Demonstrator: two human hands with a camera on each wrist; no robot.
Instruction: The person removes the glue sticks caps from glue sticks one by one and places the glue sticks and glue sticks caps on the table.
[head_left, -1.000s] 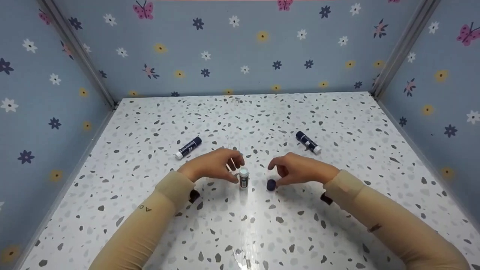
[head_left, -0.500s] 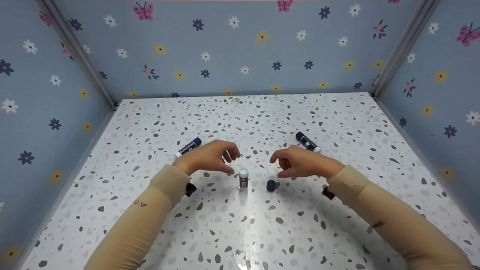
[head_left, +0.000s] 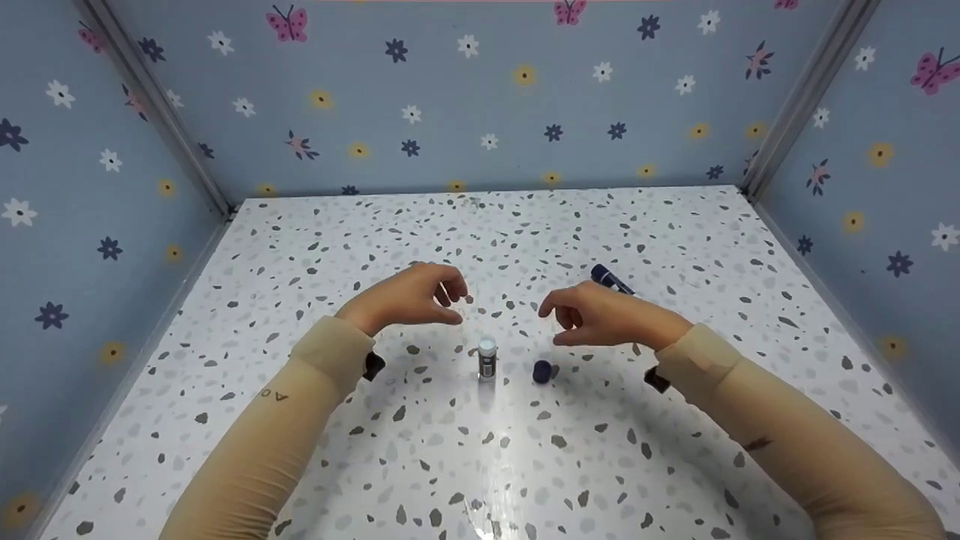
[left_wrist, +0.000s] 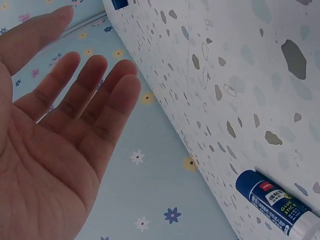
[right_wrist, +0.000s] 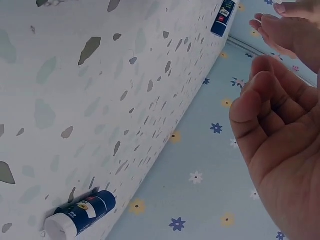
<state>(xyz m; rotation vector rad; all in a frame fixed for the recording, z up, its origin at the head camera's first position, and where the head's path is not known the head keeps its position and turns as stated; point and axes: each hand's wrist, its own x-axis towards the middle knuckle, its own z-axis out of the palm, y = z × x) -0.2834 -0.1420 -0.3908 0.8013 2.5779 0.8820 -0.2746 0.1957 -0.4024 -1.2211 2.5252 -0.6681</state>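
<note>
Tube (head_left: pixel 487 361) and dark cap (head_left: pixel 541 372) sit close together but apart on the desk (head_left: pixel 420 465), just below the middle of the head view, the cap to the right. The tube stands upright, long axis vertical, pale end up. The left hand (head_left: pixel 412 296) is the nearer to it: the tube lies down and right of that thumb's tip. The right hand (head_left: pixel 592 315) is nearer the cap, which lies below and slightly left of its thumb. Both hands are released, fingers loosely bent, touching neither thing. One glue stick (head_left: pixel 611 278) lies slanted behind the right hand; another glue stick (left_wrist: pixel 275 202) lies on its side at the lower right of the left wrist view.
</note>
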